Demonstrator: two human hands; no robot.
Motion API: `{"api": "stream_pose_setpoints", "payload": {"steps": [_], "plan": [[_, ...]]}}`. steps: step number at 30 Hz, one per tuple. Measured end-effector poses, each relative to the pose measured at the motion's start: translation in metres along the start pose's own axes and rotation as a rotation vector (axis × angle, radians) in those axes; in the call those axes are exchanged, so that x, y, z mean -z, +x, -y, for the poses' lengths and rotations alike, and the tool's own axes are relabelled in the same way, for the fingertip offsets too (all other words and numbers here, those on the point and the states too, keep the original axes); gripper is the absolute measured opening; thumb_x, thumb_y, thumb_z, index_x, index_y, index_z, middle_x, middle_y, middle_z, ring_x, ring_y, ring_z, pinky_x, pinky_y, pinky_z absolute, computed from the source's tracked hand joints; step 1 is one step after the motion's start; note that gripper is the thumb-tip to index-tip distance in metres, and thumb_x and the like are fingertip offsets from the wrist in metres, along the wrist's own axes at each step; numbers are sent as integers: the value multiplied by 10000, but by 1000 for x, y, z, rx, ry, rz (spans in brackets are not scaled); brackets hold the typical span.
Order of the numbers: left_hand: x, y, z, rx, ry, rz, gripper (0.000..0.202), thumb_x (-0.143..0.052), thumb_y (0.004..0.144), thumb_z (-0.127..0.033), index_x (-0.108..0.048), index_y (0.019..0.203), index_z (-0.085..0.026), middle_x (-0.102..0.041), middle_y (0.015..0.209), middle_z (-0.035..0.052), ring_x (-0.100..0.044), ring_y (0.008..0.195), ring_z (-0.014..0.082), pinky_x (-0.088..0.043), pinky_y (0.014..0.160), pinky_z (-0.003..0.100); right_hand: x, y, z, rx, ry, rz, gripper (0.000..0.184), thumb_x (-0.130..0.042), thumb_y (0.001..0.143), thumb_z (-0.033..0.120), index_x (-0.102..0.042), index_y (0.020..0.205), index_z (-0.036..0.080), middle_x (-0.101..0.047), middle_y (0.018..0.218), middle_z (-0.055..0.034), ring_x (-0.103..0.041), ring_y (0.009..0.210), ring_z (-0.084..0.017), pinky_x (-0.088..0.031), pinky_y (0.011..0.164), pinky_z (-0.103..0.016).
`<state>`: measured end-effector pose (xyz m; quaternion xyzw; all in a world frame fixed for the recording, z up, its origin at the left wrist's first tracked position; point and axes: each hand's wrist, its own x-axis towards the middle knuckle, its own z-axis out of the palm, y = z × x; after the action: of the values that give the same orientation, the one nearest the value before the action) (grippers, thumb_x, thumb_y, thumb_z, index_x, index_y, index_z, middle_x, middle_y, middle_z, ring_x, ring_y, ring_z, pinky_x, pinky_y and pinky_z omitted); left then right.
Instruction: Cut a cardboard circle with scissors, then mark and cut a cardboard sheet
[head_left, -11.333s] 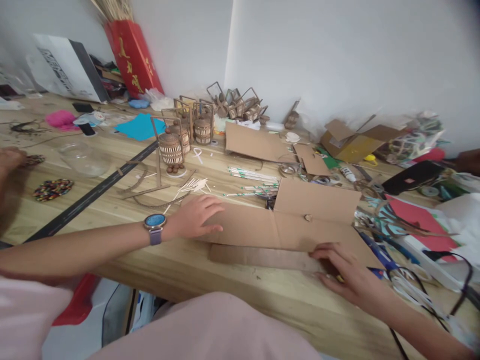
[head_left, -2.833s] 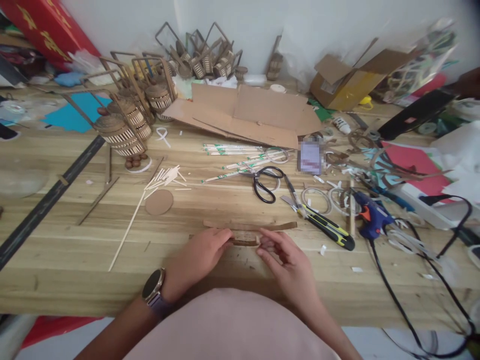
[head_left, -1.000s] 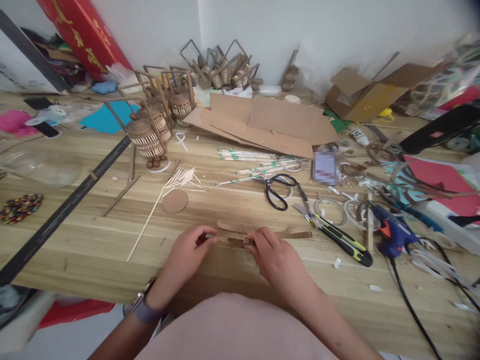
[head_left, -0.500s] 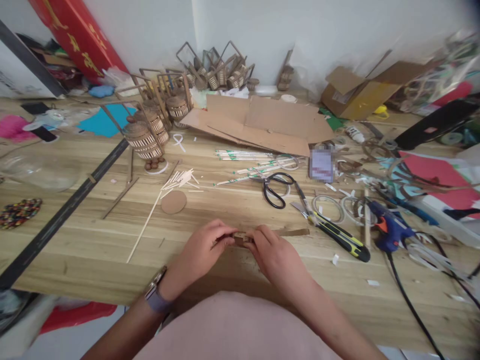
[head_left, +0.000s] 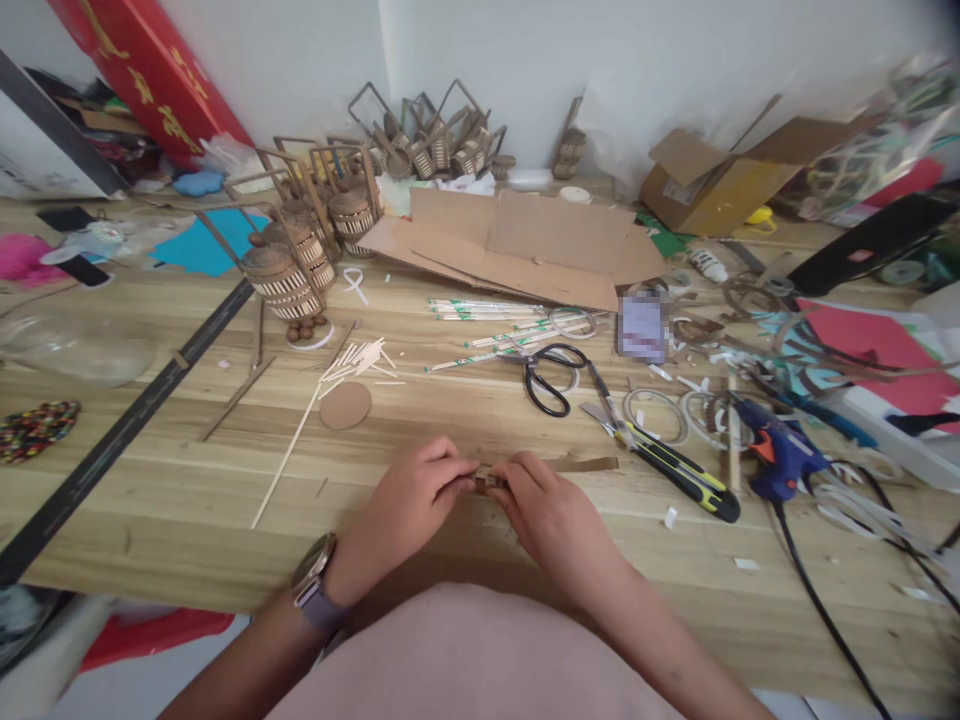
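Wristwatch sits on left wrist. Left hand and right hand close together, fingers of both pinching small brown strip between them; its ends hidden by fingers. Just beyond right hand, second brown strip lies on wooden table. To right, utility knife with blade out, also blue glue gun. Farther, cardboard disc near short sticks; then scissors, cardboard sheets. By wall, small baskets in heap.
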<state>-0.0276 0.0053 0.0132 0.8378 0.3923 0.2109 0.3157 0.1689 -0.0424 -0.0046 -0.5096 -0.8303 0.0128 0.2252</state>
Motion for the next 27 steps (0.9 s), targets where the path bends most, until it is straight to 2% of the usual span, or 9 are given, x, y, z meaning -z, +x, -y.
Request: {"api": "stream_pose_setpoints", "payload": {"steps": [5, 10, 13, 16, 18, 19, 22, 24, 27], "plan": [[-2, 1, -3, -71, 74, -62, 293, -673, 877, -70, -685, 1162, -136, -665, 1103, 100, -601, 1056, 243, -503, 921, 375, 2, -1, 2, -3, 44, 20, 267, -402, 1055, 198, -621, 901, 185, -636, 813, -56, -646, 655, -185, -506, 577, -285], [0, 1, -2, 1, 126, 65, 132, -596, 935, -117, -716, 937, -172, -725, 906, 57, -634, 906, 245, -513, 806, 373, 14, -1, -5, -171, 299, 13, 186, -485, 1006, 224, -664, 967, 189, -683, 841, -53, -681, 698, -178, -526, 617, -278], [7, -4, 4, 83, 87, -67, 141, -558, 950, -186, -694, 913, -188, -736, 909, 53, -656, 889, 235, -511, 800, 357, 24, 0, -18, -401, 484, -78, 133, -605, 920, 305, -688, 887, 206, -664, 701, -21, -636, 608, -176, -495, 561, -282], [15, -12, 10, 206, 29, -248, 192, -536, 949, -315, -685, 914, -199, -749, 905, 54, -683, 874, 233, -525, 797, 346, 28, 4, -30, -526, 506, -152, 208, -593, 939, 390, -671, 901, 202, -642, 617, -2, -606, 519, -157, -483, 496, -269], [18, -18, 11, 276, -9, -325, 238, -535, 935, -392, -688, 905, -211, -760, 903, 49, -697, 860, 233, -537, 778, 336, 27, 8, -35, -566, 600, -214, 310, -563, 958, 475, -641, 1084, 203, -729, 807, -52, -699, 636, -172, -561, 570, -283], [18, -20, 10, 298, -23, -352, 255, -535, 928, -417, -691, 899, -217, -763, 898, 45, -701, 848, 232, -542, 763, 330, 25, 9, -35, -575, 698, -249, 406, -571, 950, 514, -587, 1229, 220, -745, 1020, -99, -745, 783, -193, -600, 650, -307], [16, -25, 8, 336, -39, -425, 282, -535, 917, -455, -698, 876, -228, -760, 861, 36, -704, 805, 225, -553, 725, 313, 17, 11, -33, -573, 979, -297, 744, -645, 906, 537, -288, 1529, 342, -388, 1590, -158, -635, 1251, -273, -620, 839, -382], [13, -27, 6, 348, -39, -454, 295, -534, 916, -469, -702, 871, -231, -758, 840, 35, -708, 794, 224, -559, 713, 305, 14, 9, -32, -552, 900, -242, 732, -614, 938, 495, -251, 1554, 341, -295, 1639, -163, -572, 1328, -287, -618, 861, -388], [3, -28, 3, 310, -53, -405, 302, -519, 925, -455, -710, 894, -225, -769, 868, 52, -721, 820, 223, -569, 726, 300, 13, 2, -34, -455, 518, -54, 450, -498, 1004, 416, -502, 1410, 223, -592, 1410, -175, -673, 1181, -261, -609, 885, -391]]}}
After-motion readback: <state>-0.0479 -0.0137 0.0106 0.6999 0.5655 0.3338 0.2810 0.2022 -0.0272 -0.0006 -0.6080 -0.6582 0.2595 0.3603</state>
